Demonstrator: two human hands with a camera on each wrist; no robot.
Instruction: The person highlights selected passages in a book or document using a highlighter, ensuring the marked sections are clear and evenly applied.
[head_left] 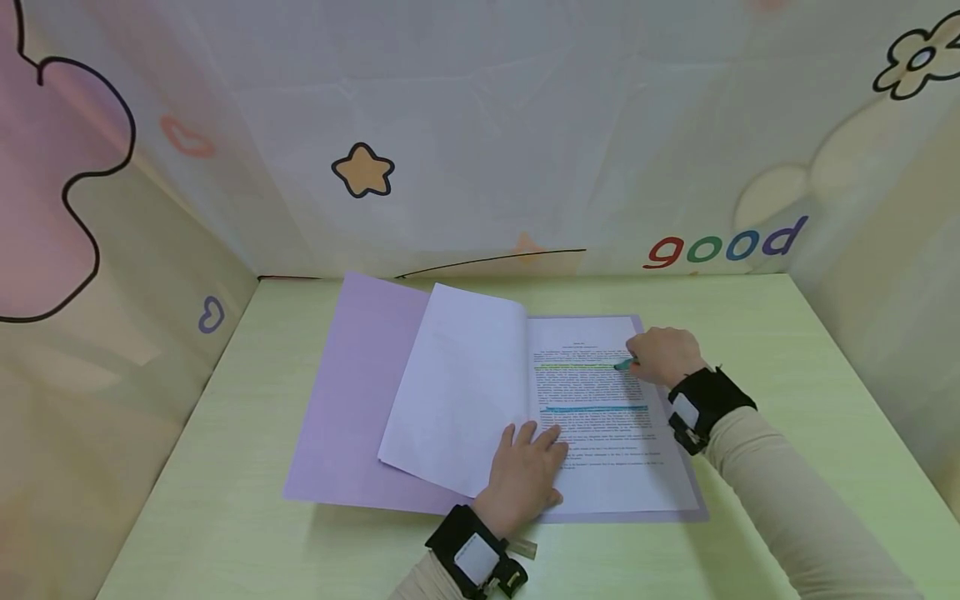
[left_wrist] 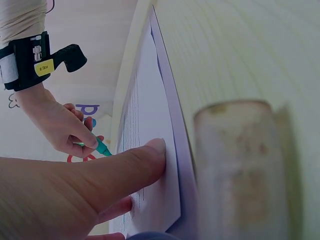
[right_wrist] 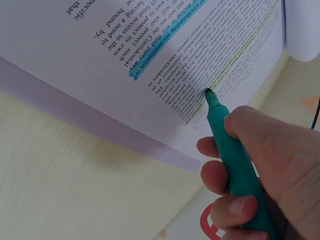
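My right hand grips a teal-green highlighter, thumb on one side and curled fingers on the other. The highlighter's dark tip is at a printed line in the upper part of the page, beside a yellow-green highlighted stripe. Lower on the page runs a blue highlighted stripe. My left hand rests with spread fingers on the lower left of that page, near the fold. A turned-over white sheet lies to its left, over the open purple folder.
A short translucent cylinder, blurred up close, is on the pale green table near my left wrist. A printed fabric backdrop encloses the back and sides of the table.
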